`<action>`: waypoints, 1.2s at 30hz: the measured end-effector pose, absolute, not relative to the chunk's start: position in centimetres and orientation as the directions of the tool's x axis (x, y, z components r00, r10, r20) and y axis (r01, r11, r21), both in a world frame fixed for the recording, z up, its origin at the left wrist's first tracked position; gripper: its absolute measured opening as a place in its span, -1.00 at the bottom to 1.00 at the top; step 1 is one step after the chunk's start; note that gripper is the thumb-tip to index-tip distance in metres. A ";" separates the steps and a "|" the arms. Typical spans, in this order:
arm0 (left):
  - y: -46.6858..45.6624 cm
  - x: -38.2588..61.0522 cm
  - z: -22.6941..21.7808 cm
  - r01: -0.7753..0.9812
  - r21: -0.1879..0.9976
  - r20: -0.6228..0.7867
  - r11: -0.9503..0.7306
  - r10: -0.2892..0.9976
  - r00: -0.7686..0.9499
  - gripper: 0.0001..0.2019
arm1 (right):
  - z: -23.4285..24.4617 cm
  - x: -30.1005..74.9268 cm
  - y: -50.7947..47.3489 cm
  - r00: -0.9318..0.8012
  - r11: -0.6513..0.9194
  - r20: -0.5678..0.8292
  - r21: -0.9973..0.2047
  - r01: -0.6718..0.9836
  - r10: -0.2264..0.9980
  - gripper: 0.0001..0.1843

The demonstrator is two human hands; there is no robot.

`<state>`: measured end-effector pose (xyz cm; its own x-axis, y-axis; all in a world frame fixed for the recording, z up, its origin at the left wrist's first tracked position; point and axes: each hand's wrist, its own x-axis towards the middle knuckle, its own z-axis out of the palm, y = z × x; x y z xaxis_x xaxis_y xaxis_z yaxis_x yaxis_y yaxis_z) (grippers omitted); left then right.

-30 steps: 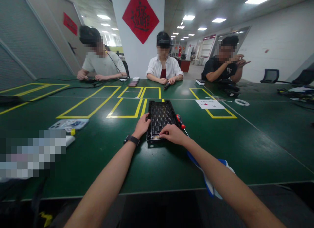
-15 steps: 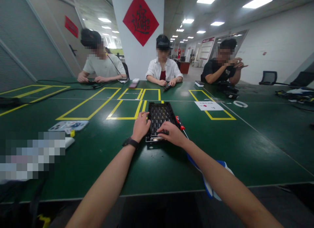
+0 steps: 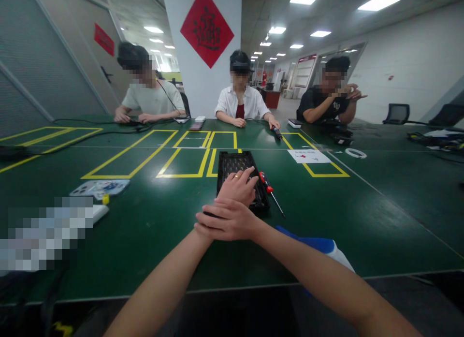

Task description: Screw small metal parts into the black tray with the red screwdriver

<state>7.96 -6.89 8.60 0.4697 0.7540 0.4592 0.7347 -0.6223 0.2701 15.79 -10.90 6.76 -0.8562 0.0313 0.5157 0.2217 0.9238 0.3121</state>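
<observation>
A black rectangular case (image 3: 261, 201) lies on the green table in front of me, with rows of small shiny pieces inside. My left hand (image 3: 238, 186) is open over it, palm down with fingers spread, and wears a ring; whether it touches the pieces is hidden. Across my left wrist, my right hand (image 3: 230, 220) is closed, its fingers wrapped over the dark wristband (image 3: 208, 209). Just right of the case rests a screwdriver (image 3: 266, 182) with a red and black handle, its shaft pointing toward me.
A blue and white cloth-like item (image 3: 319, 247) lies partly under my right forearm. At left are a patterned phone-like item (image 3: 99, 188) and a small yellow piece (image 3: 105, 199). Yellow tape outlines (image 3: 130, 175) and a white paper (image 3: 309, 156) mark the table. Three people sit opposite.
My left hand has moved from the case's left edge to above it. My right hand has left the case and taken hold of my left wrist. The middle person's dark tool has shifted right.
</observation>
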 end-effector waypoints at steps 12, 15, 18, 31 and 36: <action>-0.7 -0.6 4.1 0.719 0.586 0.530 -0.373 0.848 0.009 -0.67 | 7.4 19.1 -7.7 -0.518 0.796 0.611 -0.379 0.473 0.599 -0.69; 1.5 -1.6 1.2 0.615 0.743 0.362 -0.265 0.932 -0.036 -0.55 | 6.9 20.3 -6.4 -0.634 0.730 0.379 -0.473 0.493 0.674 -0.80; 3.1 -1.2 -0.4 0.574 0.784 0.313 -0.236 0.949 -0.038 -0.48 | 6.3 20.6 -5.8 -0.676 0.705 0.274 -0.487 0.516 0.684 -0.82; 3.8 -1.3 -1.0 0.621 0.741 0.354 -0.255 0.935 -0.039 -0.55 | 5.6 20.6 -5.6 -0.618 0.633 0.280 -0.612 0.475 0.735 -0.77; 3.5 -1.1 -0.6 0.621 0.746 0.339 -0.242 0.940 -0.040 -0.55 | 5.4 20.5 -5.5 -0.643 0.665 0.263 -0.528 0.529 0.720 -0.79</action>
